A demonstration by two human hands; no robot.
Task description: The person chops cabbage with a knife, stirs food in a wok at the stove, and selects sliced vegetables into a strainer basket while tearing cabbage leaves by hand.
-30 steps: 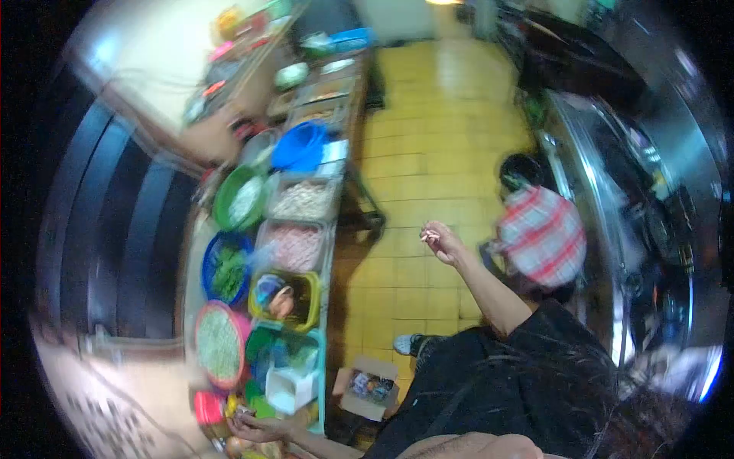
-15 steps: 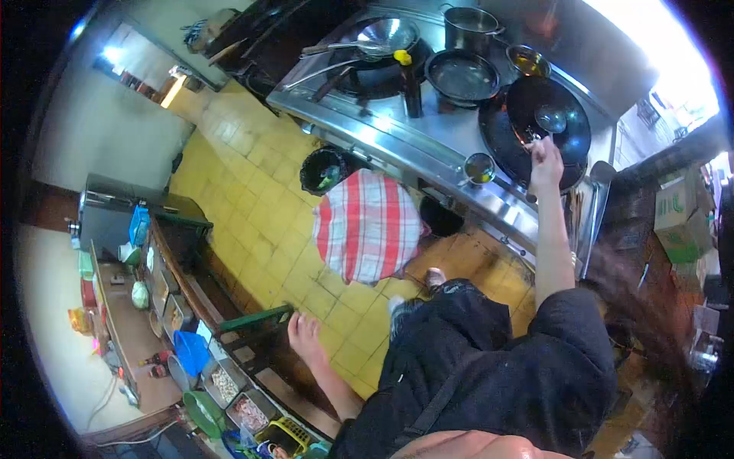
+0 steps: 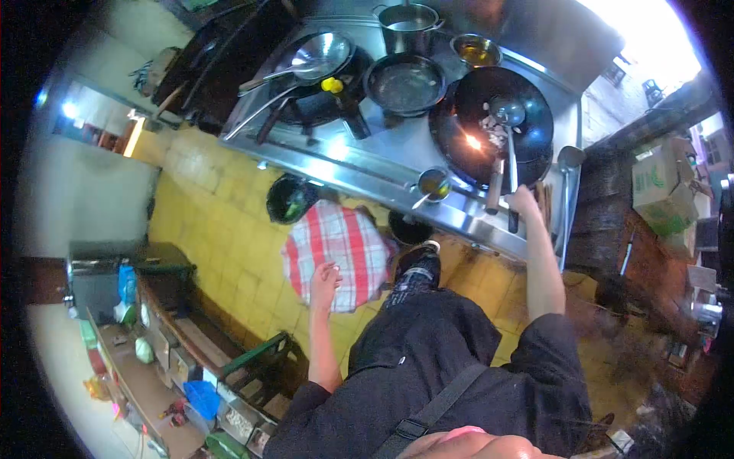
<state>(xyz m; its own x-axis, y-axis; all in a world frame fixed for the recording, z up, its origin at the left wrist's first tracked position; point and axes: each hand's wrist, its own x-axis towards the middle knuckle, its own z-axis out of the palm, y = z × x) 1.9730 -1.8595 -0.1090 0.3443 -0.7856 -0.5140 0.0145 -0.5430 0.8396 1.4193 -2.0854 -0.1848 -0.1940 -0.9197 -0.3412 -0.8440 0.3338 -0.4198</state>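
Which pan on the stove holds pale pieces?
The large black wok nearest the right hand: pale pieces lie by the ladle inside it; none show in the other pans.

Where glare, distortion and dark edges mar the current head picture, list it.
Head view: white glare blows out the top-right opening; head view: light glints off the steel stove; head view: a bright orange spot flares in the wok; head view: wide-lens distortion bends the edges, corners black.
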